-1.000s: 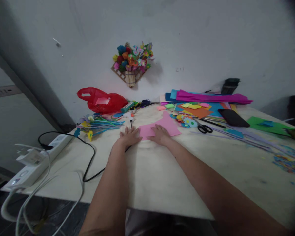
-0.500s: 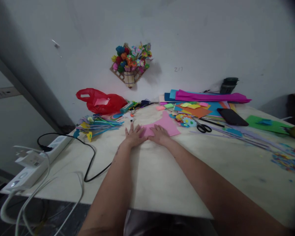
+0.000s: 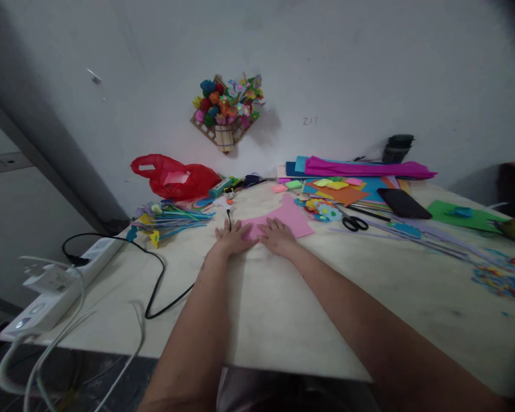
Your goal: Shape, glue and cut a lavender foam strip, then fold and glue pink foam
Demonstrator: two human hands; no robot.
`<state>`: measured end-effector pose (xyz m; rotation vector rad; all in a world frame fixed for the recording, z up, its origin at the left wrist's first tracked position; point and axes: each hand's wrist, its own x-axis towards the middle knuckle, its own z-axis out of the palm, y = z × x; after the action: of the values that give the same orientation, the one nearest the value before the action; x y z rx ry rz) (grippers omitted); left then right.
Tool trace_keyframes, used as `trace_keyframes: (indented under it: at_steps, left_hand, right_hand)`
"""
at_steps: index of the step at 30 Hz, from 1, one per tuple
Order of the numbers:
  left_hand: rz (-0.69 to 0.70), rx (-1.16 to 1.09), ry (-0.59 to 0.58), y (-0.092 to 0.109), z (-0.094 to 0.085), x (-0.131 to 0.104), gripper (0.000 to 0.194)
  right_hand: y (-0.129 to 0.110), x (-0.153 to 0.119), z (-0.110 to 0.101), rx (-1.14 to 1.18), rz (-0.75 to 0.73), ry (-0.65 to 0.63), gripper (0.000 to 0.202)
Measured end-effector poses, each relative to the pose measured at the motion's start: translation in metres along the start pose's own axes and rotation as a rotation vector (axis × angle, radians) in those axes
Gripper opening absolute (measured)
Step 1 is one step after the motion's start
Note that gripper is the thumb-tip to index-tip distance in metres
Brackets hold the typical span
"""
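A pink sheet (image 3: 298, 220) with a cut, curved upper edge lies flat on the table, paper or thin foam. My left hand (image 3: 233, 239) rests on its left end, palm down with the fingers spread. On its lower middle lies my right hand (image 3: 277, 236), also flat, fingers stretched forward. The two thumbs nearly meet at the sheet's near edge. Just beyond my left hand are a black cable end and a white glue gun (image 3: 224, 202). Black-handled scissors (image 3: 355, 223) lie to the right of the sheet, near a cluster of cut-out foam flowers (image 3: 325, 210).
At the left are a power strip (image 3: 64, 292) with cables, stick-stemmed flowers (image 3: 171, 217) and a red plastic bag (image 3: 175, 177). Coloured sheets (image 3: 364, 167), a dark phone (image 3: 404, 203) and small scraps (image 3: 502, 281) lie at the right. A flower decoration (image 3: 227, 109) hangs on the wall.
My left hand's fingers have come down slightly and lie a little flatter at the sheet's left end. The right hand stays almost still; the whole view has shifted slightly.
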<state>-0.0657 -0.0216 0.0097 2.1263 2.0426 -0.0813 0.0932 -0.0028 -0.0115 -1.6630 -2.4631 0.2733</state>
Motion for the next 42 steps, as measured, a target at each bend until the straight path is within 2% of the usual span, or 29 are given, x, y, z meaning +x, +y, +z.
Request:
trace_keyframes:
  at_steps: [7, 15, 23, 30, 42]
  left_hand:
    - [-0.120, 0.013, -0.025, -0.002, -0.003, -0.001, 0.080]
    - [-0.131, -0.009, -0.041, -0.014, -0.006, -0.004, 0.074]
    - [-0.054, 0.011, 0.174, -0.015, 0.003, 0.003, 0.062]
    - [-0.008, 0.046, 0.126, -0.005, 0.007, 0.007, 0.073]
    - [0.021, 0.055, 0.062, -0.004, 0.006, 0.004, 0.070]
  right_hand:
    - [0.000, 0.000, 0.001, -0.002, 0.000, 0.004, 0.053]
    - [-0.001, 0.001, 0.000, -0.007, 0.014, -0.009, 0.054]
    - [-0.001, 0.001, 0.001, -0.009, 0.011, -0.011, 0.054]
    - [-0.002, -0.002, 0.000, -0.014, -0.002, 0.018, 0.054]
    - [-0.006, -0.005, 0.000, -0.036, -0.014, 0.036, 0.059]
